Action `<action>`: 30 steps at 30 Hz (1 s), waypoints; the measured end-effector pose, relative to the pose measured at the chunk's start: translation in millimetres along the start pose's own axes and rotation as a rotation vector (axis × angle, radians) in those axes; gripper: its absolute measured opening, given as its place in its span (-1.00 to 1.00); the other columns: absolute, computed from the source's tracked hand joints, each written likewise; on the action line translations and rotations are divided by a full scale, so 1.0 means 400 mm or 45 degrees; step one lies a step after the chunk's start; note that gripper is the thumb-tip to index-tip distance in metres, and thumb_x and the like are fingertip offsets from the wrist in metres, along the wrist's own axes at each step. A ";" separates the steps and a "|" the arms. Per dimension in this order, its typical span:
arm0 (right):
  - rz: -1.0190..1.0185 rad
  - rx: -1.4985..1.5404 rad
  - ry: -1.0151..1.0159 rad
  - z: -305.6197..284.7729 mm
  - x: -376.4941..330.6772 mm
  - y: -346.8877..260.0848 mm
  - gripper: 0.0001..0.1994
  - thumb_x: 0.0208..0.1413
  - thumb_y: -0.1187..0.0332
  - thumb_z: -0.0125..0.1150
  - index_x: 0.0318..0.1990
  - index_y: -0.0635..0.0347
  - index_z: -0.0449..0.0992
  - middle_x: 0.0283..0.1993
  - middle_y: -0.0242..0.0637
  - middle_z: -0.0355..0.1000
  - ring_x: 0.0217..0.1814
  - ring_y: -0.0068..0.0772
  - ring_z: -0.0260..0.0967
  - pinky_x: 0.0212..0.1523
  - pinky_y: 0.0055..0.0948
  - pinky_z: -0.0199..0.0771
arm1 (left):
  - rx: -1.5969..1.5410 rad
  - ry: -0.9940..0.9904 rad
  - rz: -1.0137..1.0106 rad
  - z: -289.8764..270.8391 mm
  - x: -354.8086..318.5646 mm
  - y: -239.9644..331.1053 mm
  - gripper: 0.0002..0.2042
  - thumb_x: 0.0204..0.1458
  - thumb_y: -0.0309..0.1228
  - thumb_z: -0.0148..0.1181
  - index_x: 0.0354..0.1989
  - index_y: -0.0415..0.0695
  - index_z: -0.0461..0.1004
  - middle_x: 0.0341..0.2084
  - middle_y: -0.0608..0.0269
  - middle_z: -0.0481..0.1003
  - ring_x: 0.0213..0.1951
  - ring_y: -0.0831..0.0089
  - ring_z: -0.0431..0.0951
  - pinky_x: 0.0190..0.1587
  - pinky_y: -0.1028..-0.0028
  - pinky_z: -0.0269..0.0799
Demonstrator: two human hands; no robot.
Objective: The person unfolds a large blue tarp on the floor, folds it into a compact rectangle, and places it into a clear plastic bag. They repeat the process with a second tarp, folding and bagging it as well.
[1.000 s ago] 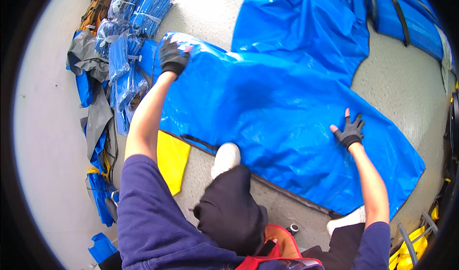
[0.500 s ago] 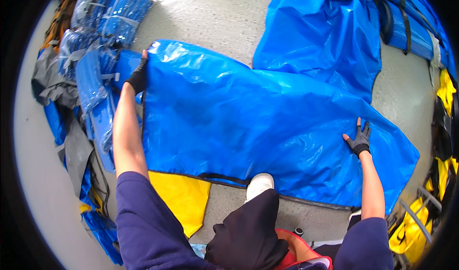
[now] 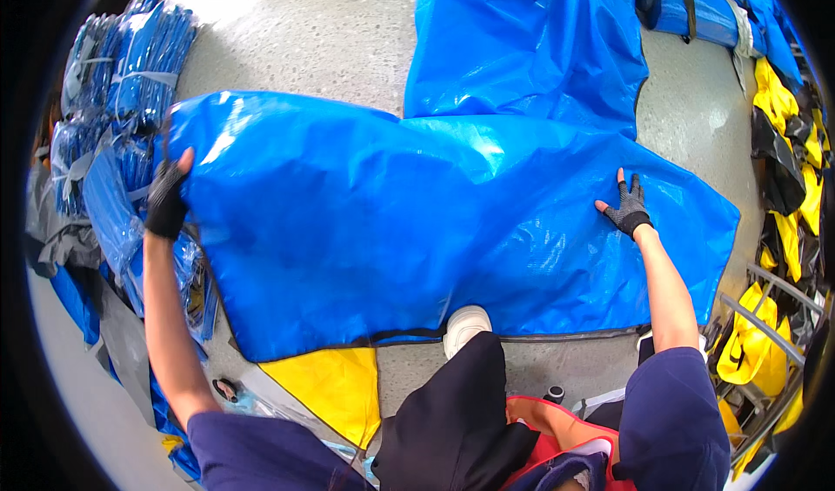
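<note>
A glossy blue tarpaulin sheet (image 3: 348,221) with a dark-trimmed edge lies spread across the floor in front of me. At its left edge, my left hand (image 3: 167,197), in a black fingerless glove, is closed on the tarpaulin with the thumb on top; the other fingers are mostly hidden. My right hand (image 3: 628,207), gloved the same way, rests flat on the right part of the sheet, fingers spread. A white shoe (image 3: 467,328) stands at the near edge of the sheet. From under the near left corner a yellow sheet (image 3: 330,387) sticks out.
Another crumpled blue sheet (image 3: 531,47) lies beyond, meeting the far edge. Bundles of plastic-wrapped blue material (image 3: 148,60) are piled at the left. A rolled blue bundle (image 3: 700,13) lies at the far right. Yellow and black pieces (image 3: 774,100) and a metal frame (image 3: 770,317) line the right.
My left hand has moved left and toward me with the tarpaulin's left edge, pulling that end out. My right hand stays flat on the sheet. The view has shifted somewhat.
</note>
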State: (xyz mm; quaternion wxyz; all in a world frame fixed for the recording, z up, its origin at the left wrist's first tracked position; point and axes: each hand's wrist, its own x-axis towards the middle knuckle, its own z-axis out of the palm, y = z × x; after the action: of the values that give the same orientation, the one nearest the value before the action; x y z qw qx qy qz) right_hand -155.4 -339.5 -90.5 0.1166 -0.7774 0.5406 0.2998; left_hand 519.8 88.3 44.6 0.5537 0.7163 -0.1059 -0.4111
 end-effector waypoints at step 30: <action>-0.715 -0.307 0.848 0.061 -0.043 -0.539 -0.17 -0.02 -0.34 -0.09 0.38 -0.27 -0.10 0.47 -0.21 -0.33 0.48 0.12 -0.41 0.19 0.47 -0.31 | 2.023 -0.070 0.408 0.254 -0.405 -0.513 -0.34 0.06 0.08 -0.06 0.25 -0.09 0.16 0.24 -0.09 0.13 0.26 -0.06 0.11 0.29 0.01 -0.14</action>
State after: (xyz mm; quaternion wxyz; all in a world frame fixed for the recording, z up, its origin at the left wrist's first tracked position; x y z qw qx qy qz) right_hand 28.6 -230.2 -130.7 -0.0783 -0.9560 0.2781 0.0510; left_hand 282.0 189.9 -64.7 -0.0712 0.8614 -0.4812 -0.1463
